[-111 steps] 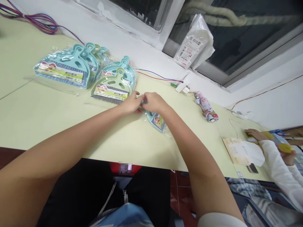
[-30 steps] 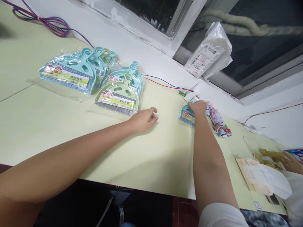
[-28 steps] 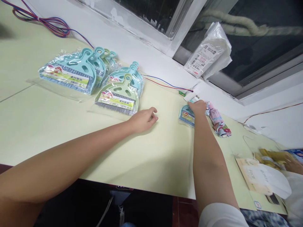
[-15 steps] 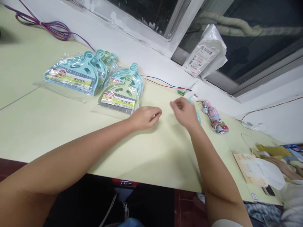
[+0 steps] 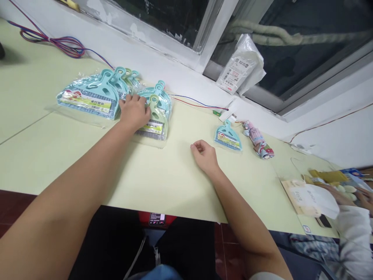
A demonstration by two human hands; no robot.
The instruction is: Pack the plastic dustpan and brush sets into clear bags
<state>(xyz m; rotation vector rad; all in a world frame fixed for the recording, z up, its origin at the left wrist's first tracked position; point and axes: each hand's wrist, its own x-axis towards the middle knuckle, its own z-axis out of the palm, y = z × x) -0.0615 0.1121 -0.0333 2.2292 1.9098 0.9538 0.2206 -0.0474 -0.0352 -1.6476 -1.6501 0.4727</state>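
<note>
My left hand [image 5: 134,111] reaches over the left side of a bagged green dustpan-and-brush set [image 5: 157,114], fingers spread and bent; whether it touches the plastic I cannot tell. Behind that set leans a blue dustpan set [image 5: 165,102] in clear wrap. To the left lies a stack of several bagged sets, a blue dustpan set [image 5: 90,95] in front. My right hand [image 5: 205,155] rests low over the table with its fingers curled in, nothing visible in them. Beyond it, a smaller-looking blue dustpan set [image 5: 228,136] lies by itself near the wall.
A rolled floral bundle [image 5: 259,140] lies right of the lone set. Coiled red and blue wires [image 5: 62,44] run along the wall. A white plastic package [image 5: 237,70] leans at the window. At the far right, a co-worker's hands handle things beside a paper packet [image 5: 301,198].
My right hand set the lone blue dustpan set down by the wall, let go and drew back toward me. My left hand moved left, from the bare table to the green set.
</note>
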